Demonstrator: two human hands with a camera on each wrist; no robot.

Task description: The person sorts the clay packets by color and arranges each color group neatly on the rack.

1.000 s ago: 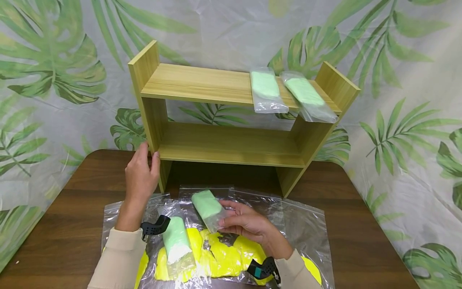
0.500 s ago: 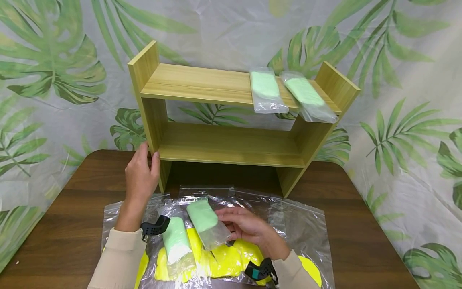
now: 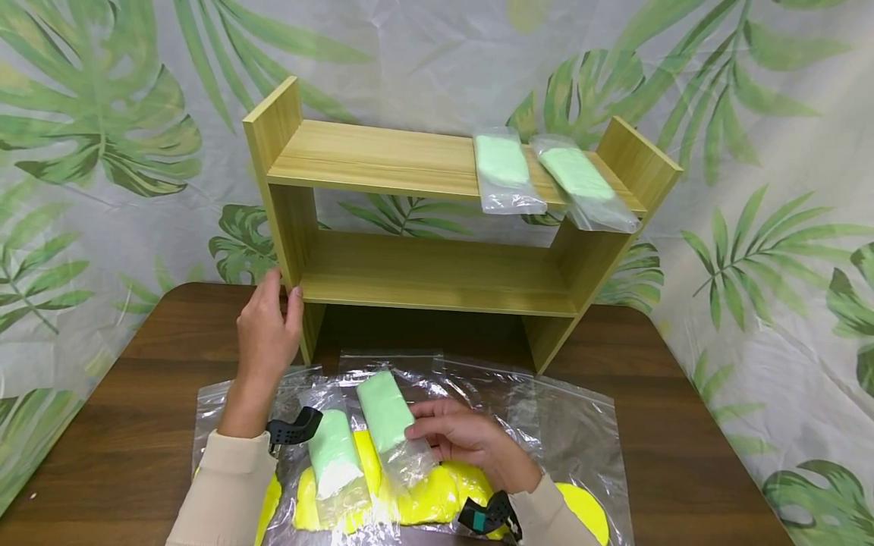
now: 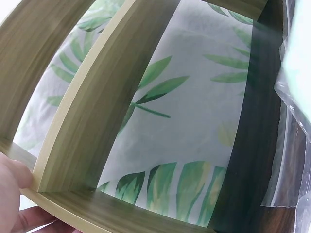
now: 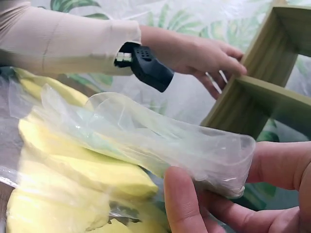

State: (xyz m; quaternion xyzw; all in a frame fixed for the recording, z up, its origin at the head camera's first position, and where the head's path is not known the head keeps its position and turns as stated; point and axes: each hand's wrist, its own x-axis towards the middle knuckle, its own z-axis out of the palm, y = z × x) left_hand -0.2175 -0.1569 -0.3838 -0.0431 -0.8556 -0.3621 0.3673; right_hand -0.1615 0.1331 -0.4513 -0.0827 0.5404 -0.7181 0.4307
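Observation:
My left hand grips the left side panel of a wooden shelf; its thumb lies at the front edge and its fingers are round the outer side. In my right hand, between thumb and fingers, is a clear plastic bag with a pale green slab inside, held above the table. The bag's clear film shows close up in the right wrist view. A second bagged green slab lies to its left, on top of bags with yellow material.
Two more bagged green slabs, one left and one right, lie on the top shelf's right part, their bag ends hanging over the front edge. Large clear zip bags cover the front of the dark wooden table. A leaf-patterned cloth hangs behind.
My right hand has drawn slightly down towards me with the bagged green slab, which has shifted a little lower and turned. My left hand stays on the shelf's side panel.

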